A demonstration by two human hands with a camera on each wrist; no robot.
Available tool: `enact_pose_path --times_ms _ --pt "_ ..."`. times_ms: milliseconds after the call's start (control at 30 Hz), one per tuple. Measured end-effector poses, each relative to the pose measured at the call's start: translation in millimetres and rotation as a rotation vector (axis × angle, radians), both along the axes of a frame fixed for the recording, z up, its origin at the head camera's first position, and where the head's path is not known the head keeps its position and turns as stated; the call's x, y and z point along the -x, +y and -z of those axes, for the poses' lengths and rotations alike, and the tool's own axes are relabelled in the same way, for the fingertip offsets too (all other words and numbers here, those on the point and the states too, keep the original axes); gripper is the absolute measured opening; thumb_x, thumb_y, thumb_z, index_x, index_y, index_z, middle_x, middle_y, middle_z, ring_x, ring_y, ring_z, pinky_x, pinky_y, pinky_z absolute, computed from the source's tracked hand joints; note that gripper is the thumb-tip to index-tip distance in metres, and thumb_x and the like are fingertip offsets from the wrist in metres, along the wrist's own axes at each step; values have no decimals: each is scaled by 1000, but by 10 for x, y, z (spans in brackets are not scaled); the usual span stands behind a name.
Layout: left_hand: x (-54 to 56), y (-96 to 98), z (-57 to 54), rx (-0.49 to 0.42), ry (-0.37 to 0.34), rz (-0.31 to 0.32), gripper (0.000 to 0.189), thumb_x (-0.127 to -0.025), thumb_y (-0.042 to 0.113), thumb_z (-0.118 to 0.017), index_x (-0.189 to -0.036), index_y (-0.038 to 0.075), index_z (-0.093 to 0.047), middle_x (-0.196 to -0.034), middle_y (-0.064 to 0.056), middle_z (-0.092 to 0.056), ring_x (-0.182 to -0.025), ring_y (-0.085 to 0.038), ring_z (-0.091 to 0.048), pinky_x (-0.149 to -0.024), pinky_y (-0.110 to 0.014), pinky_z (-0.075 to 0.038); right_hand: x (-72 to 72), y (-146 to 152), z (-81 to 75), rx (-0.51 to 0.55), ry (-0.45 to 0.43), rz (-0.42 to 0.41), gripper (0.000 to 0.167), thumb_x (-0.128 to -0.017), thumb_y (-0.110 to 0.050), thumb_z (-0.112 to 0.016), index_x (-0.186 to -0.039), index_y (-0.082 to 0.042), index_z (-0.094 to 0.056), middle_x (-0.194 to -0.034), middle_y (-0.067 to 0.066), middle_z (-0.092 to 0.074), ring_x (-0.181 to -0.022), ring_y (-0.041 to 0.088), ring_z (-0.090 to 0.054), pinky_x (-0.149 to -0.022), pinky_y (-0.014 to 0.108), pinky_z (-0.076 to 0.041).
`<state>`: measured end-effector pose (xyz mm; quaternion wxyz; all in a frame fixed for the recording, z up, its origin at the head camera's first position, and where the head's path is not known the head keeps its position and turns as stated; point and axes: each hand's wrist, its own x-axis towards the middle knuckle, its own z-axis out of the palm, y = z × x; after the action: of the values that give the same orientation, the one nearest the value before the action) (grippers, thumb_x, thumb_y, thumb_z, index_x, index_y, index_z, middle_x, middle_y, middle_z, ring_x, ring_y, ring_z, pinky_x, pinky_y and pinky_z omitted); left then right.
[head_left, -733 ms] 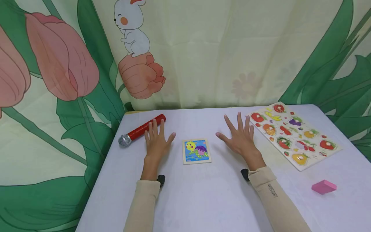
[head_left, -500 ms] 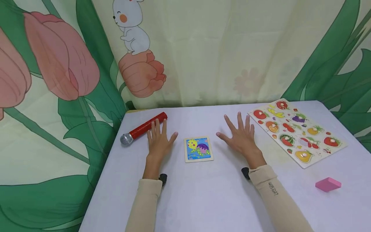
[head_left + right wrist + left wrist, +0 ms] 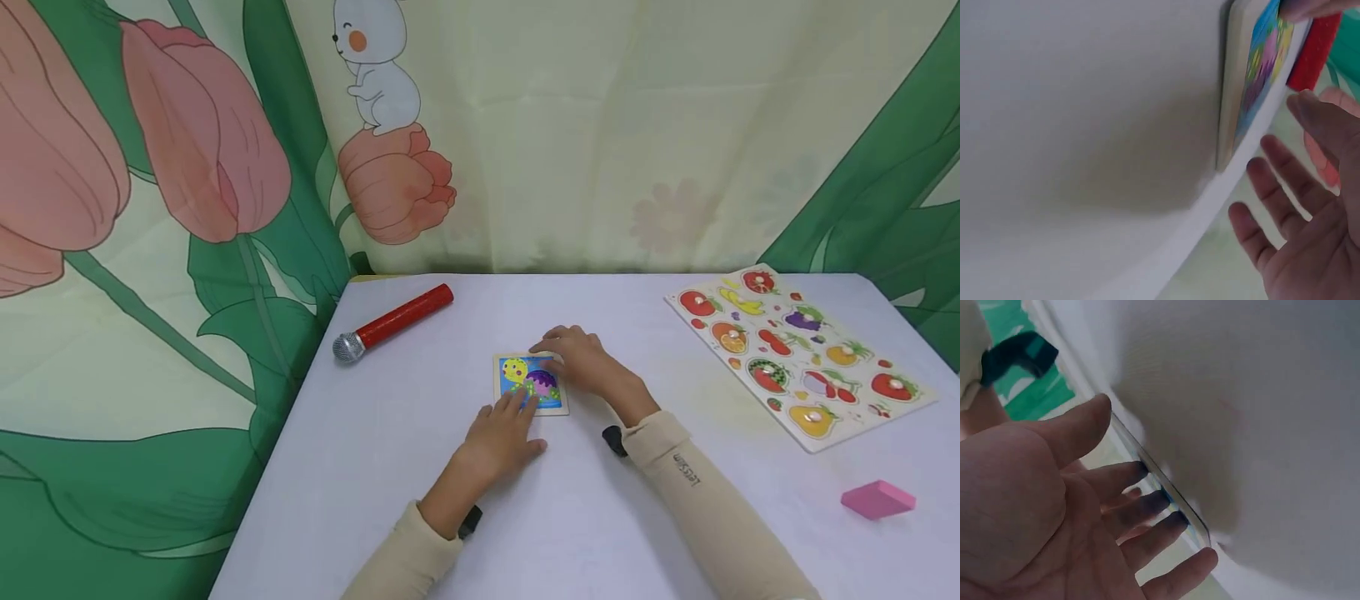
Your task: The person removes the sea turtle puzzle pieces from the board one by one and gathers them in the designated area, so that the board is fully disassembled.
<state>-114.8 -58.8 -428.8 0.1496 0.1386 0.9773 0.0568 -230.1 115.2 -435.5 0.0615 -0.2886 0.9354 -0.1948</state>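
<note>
A small square puzzle (image 3: 516, 369) with a turtle picture and pale wooden border lies flat on the white table. My left hand (image 3: 501, 437) reaches over its front edge, fingers extended; in the left wrist view the fingertips are at the puzzle's edge (image 3: 1175, 497), apparently touching its picture. At its right and far side is my right hand (image 3: 587, 364), fingers loosely bent above the corner. The right wrist view shows a gap between that hand's fingers (image 3: 1266, 181) and the puzzle's wooden border (image 3: 1234, 81). Neither hand grips anything.
A red microphone (image 3: 405, 317) with a silver head lies at the back left. On the right lies a fruit-picture board (image 3: 798, 400) with several pieces. A pink block (image 3: 877, 500) is at the front right. Behind the table (image 3: 360, 467) hangs a printed curtain (image 3: 555, 167).
Both hands have moved inward from beside the puzzle. The left came right from near the microphone to the puzzle's front edge; the right came left to its far right corner, fingers less spread.
</note>
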Motion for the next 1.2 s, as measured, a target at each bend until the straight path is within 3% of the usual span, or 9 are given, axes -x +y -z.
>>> enact_pose_path --times_ms 67,167,367,567,867,1200 --pt "-40 81 17 35 12 27 67 -103 46 -59 -158 13 -41 -164 -8 -34 -150 -27 -33 -114 -48 -38 29 -100 6 26 -21 -71 30 -100 -15 -68 -130 -13 -72 -130 15 -63 -123 38 -55 -98 62 -41" --pt "-69 136 11 78 36 19 64 -103 46 -60 -157 15 -43 -163 -7 -37 -148 -27 -36 -111 -49 -41 65 -219 29 81 -71 -136 29 -100 -12 -68 -128 -11 -73 -119 10 -67 -112 31 -60 -97 56 -46" --pt "-95 202 -66 117 7 36 62 -105 41 -58 -157 13 -42 -163 -9 -36 -148 -29 -37 -109 -53 -43 84 -340 78 96 -95 -150 31 -96 -18 -75 -125 -9 -74 -108 5 -63 -89 18 -58 -84 39 -52" --pt "-101 214 -116 132 -9 20 61 -104 39 -60 -157 13 -43 -163 -8 -37 -148 -29 -37 -109 -54 -43 84 -417 44 27 -109 -124 31 -96 -25 -76 -125 -15 -73 -111 4 -61 -90 19 -57 -83 38 -52" --pt "-72 196 -134 151 -1 24 59 -104 37 -60 -156 13 -44 -162 -8 -39 -146 -28 -40 -107 -55 -44 156 -564 -31 -73 -182 -114 26 -97 -18 -74 -122 -17 -69 -124 9 -54 -108 26 -47 -90 44 -49" --pt "-38 189 -64 130 -10 23 61 -104 36 -61 -158 14 -42 -163 -8 -36 -147 -28 -37 -109 -56 -42 219 -610 -53 -135 -262 -105 22 -99 -15 -70 -119 -16 -62 -130 10 -48 -112 28 -44 -93 46 -48"
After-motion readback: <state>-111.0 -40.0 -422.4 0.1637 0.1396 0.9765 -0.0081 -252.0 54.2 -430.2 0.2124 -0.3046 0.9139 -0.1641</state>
